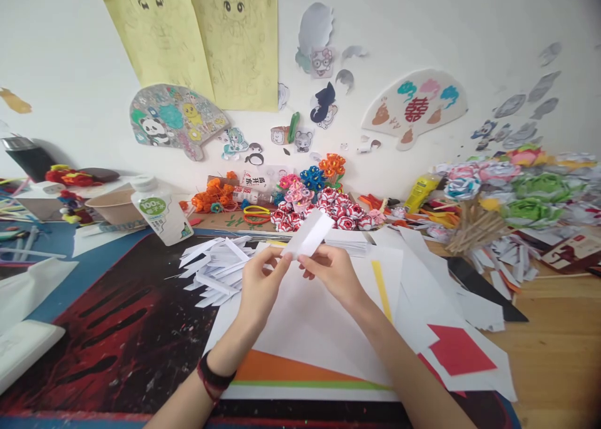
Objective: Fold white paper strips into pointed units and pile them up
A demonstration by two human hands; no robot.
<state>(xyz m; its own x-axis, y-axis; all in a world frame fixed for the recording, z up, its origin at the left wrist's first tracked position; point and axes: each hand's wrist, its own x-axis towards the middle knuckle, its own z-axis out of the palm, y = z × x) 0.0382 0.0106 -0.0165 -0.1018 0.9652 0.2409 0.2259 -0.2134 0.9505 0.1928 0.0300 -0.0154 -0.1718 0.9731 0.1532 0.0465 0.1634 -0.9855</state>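
A folded strip of white paper (pixel 312 232) is held up in front of me, tilted up to the right. My left hand (pixel 263 279) pinches its lower left end between thumb and fingers. My right hand (pixel 335 272) grips its lower edge close beside, with the thumb on the near side. Beneath both hands lie large sheets of white paper (pixel 305 319). To the left of my left hand is a loose pile of folded white paper strips (pixel 213 272). A narrow yellow paper strip (pixel 382 289) rests on the sheets, right of my right hand.
A white glue bottle (pixel 162 213) stands back left near a paper bowl (pixel 117 203). Handmade flowers (pixel 328 210) line the wall, with more paper flowers (pixel 530 191) at right. Red paper (pixel 462 351) lies front right. An orange sheet (pixel 291 369) shows under the white ones.
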